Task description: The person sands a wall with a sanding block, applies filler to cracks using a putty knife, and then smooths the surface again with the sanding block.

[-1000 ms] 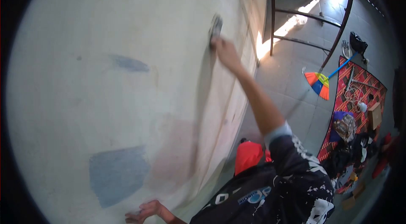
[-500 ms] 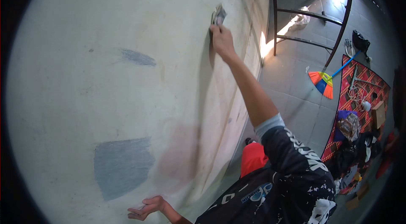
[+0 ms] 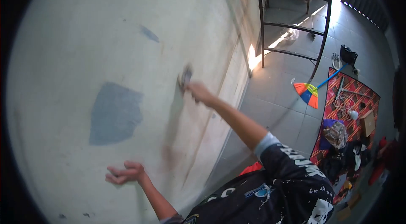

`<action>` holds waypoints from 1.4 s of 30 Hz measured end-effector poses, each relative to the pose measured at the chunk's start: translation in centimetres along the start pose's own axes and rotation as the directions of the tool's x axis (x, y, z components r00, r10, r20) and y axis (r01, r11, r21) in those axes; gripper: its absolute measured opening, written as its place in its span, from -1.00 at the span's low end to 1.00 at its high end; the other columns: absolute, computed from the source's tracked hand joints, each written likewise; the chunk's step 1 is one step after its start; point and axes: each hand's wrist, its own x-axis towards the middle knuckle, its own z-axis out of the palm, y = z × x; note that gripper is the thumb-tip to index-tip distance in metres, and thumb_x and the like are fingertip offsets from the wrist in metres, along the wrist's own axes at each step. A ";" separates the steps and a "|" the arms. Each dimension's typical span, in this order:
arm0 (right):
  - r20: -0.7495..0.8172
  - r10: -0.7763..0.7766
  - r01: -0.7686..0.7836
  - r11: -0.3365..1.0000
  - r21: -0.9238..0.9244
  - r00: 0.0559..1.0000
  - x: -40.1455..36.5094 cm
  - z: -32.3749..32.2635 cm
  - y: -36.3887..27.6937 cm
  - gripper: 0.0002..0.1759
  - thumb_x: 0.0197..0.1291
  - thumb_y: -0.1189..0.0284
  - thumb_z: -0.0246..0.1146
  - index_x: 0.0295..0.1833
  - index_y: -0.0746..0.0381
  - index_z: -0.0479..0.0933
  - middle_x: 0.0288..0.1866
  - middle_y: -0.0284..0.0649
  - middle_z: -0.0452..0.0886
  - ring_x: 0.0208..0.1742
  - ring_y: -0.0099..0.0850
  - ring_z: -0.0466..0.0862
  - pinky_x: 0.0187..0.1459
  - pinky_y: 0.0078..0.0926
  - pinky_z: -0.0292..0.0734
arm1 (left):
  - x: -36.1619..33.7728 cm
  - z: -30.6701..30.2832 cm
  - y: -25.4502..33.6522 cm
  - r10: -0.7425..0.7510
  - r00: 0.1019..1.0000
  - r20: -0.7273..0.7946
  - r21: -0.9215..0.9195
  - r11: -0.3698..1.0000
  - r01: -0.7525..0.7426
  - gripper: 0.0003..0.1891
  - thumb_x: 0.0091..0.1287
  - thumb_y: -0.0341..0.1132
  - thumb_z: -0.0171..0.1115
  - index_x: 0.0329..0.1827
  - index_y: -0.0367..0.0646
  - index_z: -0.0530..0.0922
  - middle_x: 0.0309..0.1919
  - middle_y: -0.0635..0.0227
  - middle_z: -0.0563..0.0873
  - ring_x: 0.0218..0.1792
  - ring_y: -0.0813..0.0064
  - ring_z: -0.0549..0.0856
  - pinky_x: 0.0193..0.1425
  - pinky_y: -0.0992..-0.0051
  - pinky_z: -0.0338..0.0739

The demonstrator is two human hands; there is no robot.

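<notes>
My right hand (image 3: 198, 92) is closed around a small grey sanding or scraping piece (image 3: 186, 76), blurred by motion, which is held against the pale wall (image 3: 63, 54). My left hand (image 3: 126, 172) is at the lower part of the view, near the wall, with its fingers spread and somewhat bent; nothing shows in it. A large grey patch (image 3: 116, 114) marks the wall above my left hand, and a smaller grey patch (image 3: 150, 34) lies higher up.
A dark metal frame (image 3: 294, 25) stands on the tiled floor (image 3: 275, 93) at the upper right. Below it lies a broom (image 3: 308, 93) with a blue handle. A red patterned mat (image 3: 363, 90) holds cables, a cardboard box (image 3: 368, 122) and bags.
My right hand has moved down and left along the wall with the grey piece. My left hand has risen slightly in view. The camera view has shifted, moving the patches and floor objects.
</notes>
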 end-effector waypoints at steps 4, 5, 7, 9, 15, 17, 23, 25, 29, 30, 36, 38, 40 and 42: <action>0.307 0.514 -0.583 0.786 0.205 0.801 -16.1 3.5 9.5 -0.58 0.36 -0.03 0.13 -0.21 0.13 0.47 -0.41 -0.37 0.43 -0.49 -0.55 0.40 -0.50 -0.53 0.34 | -5.3 -2.7 1.8 -0.036 0.944 0.329 0.021 0.999 0.031 -0.30 0.44 0.06 0.01 0.54 -0.18 0.27 0.52 -0.19 0.01 0.53 -0.26 0.03 0.45 -0.20 0.06; 0.443 0.505 -0.663 0.656 0.360 0.740 -19.7 2.4 13.2 -0.57 0.36 -0.04 0.14 -0.21 0.13 0.46 -0.41 -0.38 0.43 -0.50 -0.56 0.39 -0.52 -0.58 0.31 | -7.5 -4.6 2.6 0.004 0.870 0.492 -0.062 0.998 0.030 -0.30 0.43 0.04 0.03 0.55 -0.16 0.27 0.55 -0.20 0.01 0.55 -0.26 0.02 0.48 -0.19 0.03; 0.614 0.500 -0.791 0.366 0.489 0.611 -26.0 -1.0 18.1 -0.59 0.35 -0.04 0.18 -0.19 0.10 0.44 -0.43 -0.41 0.40 -0.51 -0.59 0.38 -0.57 -0.64 0.25 | -14.2 -8.9 3.7 0.071 0.609 0.790 -0.259 0.939 0.227 -0.31 0.44 0.00 0.04 0.57 -0.13 0.24 0.54 -0.21 0.12 0.55 -0.22 0.08 0.54 -0.11 0.01; 0.598 0.617 -0.843 0.225 0.489 0.512 -32.2 -4.9 19.5 -0.63 0.33 0.00 0.22 -0.16 0.08 0.42 -0.44 -0.43 0.37 -0.52 -0.61 0.36 -0.61 -0.66 0.20 | -23.3 -15.3 4.8 0.096 0.151 0.984 -0.177 0.645 0.743 -0.35 0.48 -0.05 0.03 0.56 -0.15 0.23 0.45 -0.13 0.37 0.51 -0.10 0.26 0.58 0.11 0.10; 0.135 0.831 -0.772 0.425 0.472 0.540 -45.2 -18.6 19.7 -0.77 0.29 0.20 0.27 -0.20 0.05 0.40 -0.42 -0.36 0.41 -0.50 -0.52 0.41 -0.54 -0.59 0.34 | -53.5 -52.0 1.6 0.097 -0.956 0.278 0.956 0.064 0.285 -0.48 0.51 0.12 -0.08 -0.16 -0.23 0.54 -0.38 0.33 0.55 -0.45 0.37 0.48 -0.32 0.08 0.46; -0.270 0.872 -0.749 0.489 0.447 0.408 -49.0 -24.1 20.3 -0.82 0.29 0.23 0.23 -0.20 0.01 0.37 -0.41 -0.33 0.43 -0.48 -0.46 0.46 -0.48 -0.45 0.45 | -52.1 -61.3 2.3 0.083 -0.987 0.138 0.985 -0.114 0.128 -0.52 0.50 0.11 -0.09 -0.13 -0.17 0.53 -0.30 0.31 0.56 -0.37 0.34 0.50 -0.27 0.08 0.45; -0.804 0.202 -0.814 0.319 -0.486 0.559 -62.8 -40.0 26.2 -0.54 0.27 0.33 0.08 0.29 0.14 0.41 -0.06 -0.06 0.65 -0.12 -0.14 0.70 -0.11 -0.08 0.64 | -50.8 -73.1 4.6 0.075 -0.997 -0.012 0.842 -0.537 -0.050 -0.62 0.47 0.09 -0.12 -0.07 0.00 0.50 -0.07 0.26 0.58 -0.14 0.24 0.53 -0.11 0.05 0.42; -0.676 -0.019 -0.676 0.026 -0.737 0.736 -61.9 -43.7 26.8 -0.43 0.25 0.37 0.07 0.40 0.20 0.41 0.05 0.02 0.68 -0.02 -0.06 0.73 -0.02 -0.10 0.65 | -51.3 -72.5 5.9 0.066 -0.998 -0.001 0.786 -0.616 -0.042 -0.65 0.46 0.08 -0.13 -0.04 0.06 0.49 0.01 0.24 0.59 -0.06 0.21 0.55 -0.06 0.04 0.41; -0.365 0.719 -0.554 0.034 -0.832 0.591 -54.9 -42.2 25.4 -0.57 0.40 0.26 0.04 0.29 0.19 0.40 -0.05 -0.03 0.65 -0.09 -0.14 0.72 0.02 -0.20 0.55 | -52.1 -66.1 9.6 0.176 -0.947 0.269 0.739 -0.668 0.086 -0.47 0.40 0.13 0.01 0.34 0.08 0.37 0.25 0.20 0.59 0.17 0.13 0.63 0.08 0.02 0.43; -0.409 0.695 -0.640 0.095 -0.763 0.591 -52.6 -39.0 25.0 -0.61 0.41 0.25 0.03 0.23 0.20 0.41 -0.10 -0.02 0.63 -0.15 -0.09 0.73 -0.10 -0.14 0.60 | -51.1 -63.2 11.1 0.133 -0.954 0.267 0.732 -0.672 0.111 -0.51 0.45 0.06 -0.04 0.35 0.07 0.37 0.31 0.19 0.55 0.19 0.15 0.61 0.14 0.02 0.40; -0.179 0.664 -0.504 0.337 -0.795 0.726 -42.3 -19.6 17.4 -0.59 0.34 0.28 0.01 0.20 0.28 0.32 -0.06 -0.06 0.57 -0.31 -0.21 0.72 -0.48 -0.26 0.57 | -48.8 -51.1 16.9 -0.058 -0.668 0.742 0.550 -0.517 0.655 -0.64 0.44 -0.12 0.09 0.15 -0.15 0.53 -0.17 0.21 0.77 -0.24 0.38 0.75 -0.32 0.44 0.56; -0.141 0.651 -0.472 0.367 -0.801 0.746 -41.0 -16.6 15.3 -0.60 0.32 0.29 0.01 0.19 0.27 0.34 -0.07 -0.07 0.58 -0.34 -0.26 0.71 -0.50 -0.30 0.56 | -47.1 -49.8 17.2 -0.059 -0.658 0.750 0.513 -0.575 0.637 -0.65 0.44 -0.12 0.09 0.11 -0.17 0.53 -0.19 0.21 0.76 -0.26 0.37 0.74 -0.34 0.38 0.56; -0.108 0.641 -0.449 0.398 -0.800 0.760 -40.7 -15.5 14.4 -0.60 0.30 0.31 0.01 0.17 0.27 0.35 -0.08 -0.09 0.60 -0.37 -0.32 0.69 -0.51 -0.35 0.54 | -49.2 -50.1 17.2 -0.059 -0.651 0.757 0.481 -0.623 0.616 -0.66 0.44 -0.12 0.09 0.08 -0.19 0.54 -0.20 0.21 0.76 -0.28 0.35 0.73 -0.37 0.32 0.56; -0.146 0.611 -0.431 0.351 -0.831 0.778 -41.5 -16.2 14.0 -0.62 0.29 0.31 0.03 0.14 0.27 0.39 -0.15 -0.13 0.62 -0.42 -0.36 0.64 -0.55 -0.39 0.50 | -55.6 -52.2 16.7 0.000 -0.441 0.897 0.441 0.024 0.897 -0.68 0.46 -0.13 0.04 0.11 -0.11 0.54 -0.06 0.18 0.74 -0.21 0.30 0.71 -0.31 0.31 0.57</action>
